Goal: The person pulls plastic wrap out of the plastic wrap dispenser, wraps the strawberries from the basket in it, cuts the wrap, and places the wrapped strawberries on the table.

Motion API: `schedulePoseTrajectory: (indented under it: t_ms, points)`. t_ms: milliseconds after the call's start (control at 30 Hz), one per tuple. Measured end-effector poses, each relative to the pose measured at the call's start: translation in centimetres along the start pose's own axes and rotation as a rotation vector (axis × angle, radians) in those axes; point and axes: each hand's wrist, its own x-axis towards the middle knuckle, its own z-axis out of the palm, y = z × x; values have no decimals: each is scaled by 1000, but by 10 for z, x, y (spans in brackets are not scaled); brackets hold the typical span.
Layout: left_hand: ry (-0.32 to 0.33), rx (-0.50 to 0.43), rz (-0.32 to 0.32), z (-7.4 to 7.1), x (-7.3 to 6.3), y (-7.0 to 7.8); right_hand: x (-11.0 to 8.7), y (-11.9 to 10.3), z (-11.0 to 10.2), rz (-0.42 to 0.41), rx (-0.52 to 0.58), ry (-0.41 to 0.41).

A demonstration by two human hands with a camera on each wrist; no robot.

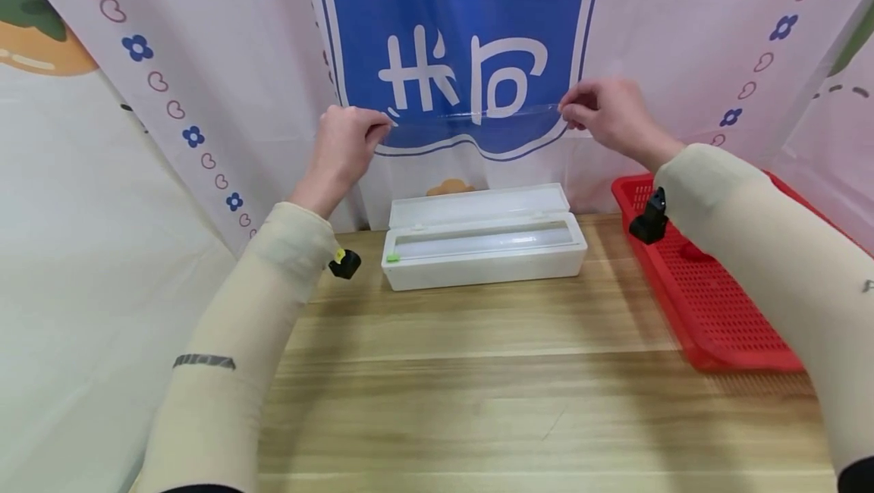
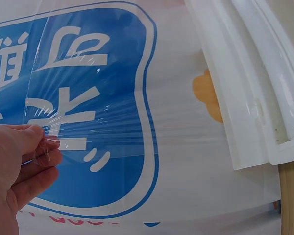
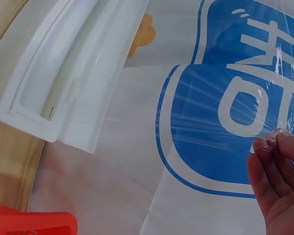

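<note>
Clear plastic wrap (image 2: pixel 103 122) is stretched in the air between both hands, almost invisible against the blue printed cloth. My left hand (image 1: pixel 344 144) pinches one corner between thumb and fingers; the wrist view shows creases fanning out from that grip. On the other side my right hand (image 1: pixel 611 117) pinches the opposite corner, and similar creases spread there in the right wrist view. Below and between the hands a white wrap dispenser box (image 1: pixel 485 269) sits on the table with its lid (image 1: pixel 478 206) raised. Inside it lies a roll of wrap (image 1: pixel 485 243). A small green piece (image 1: pixel 392 257) is at its left front.
The dispenser stands on a wood-grain table (image 1: pixel 478 402), near its back edge. To the right is a red plastic basket (image 1: pixel 724 311), partly covered by my right forearm. Behind the table hangs a white cloth with a blue printed panel (image 1: pixel 451 15).
</note>
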Motion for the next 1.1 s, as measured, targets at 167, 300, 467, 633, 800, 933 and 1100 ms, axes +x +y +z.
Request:
schedulePoseTrajectory:
  t_ms: [167,300,467,633,800,933,1100]
  points:
    - [29,5,13,-8,3,3,3,-5,-6,-16,-11,27]
    - [54,13,24,-13,7,5,6,-9,-12,-34,-23,52]
    - [82,19,39,-21,11,8,8,-14,-20,-49,-42,86]
    - [110,10,26,-30,15,13,9,-20,-27,-44,-61,103]
    - [121,4,10,-36,17,17,8,-24,-33,-40,-61,128]
    - [139,3,-3,-43,17,20,8,-27,-38,-47,-49,146]
    - [173,-6,5,-51,16,24,7,-31,-47,-68,-55,176]
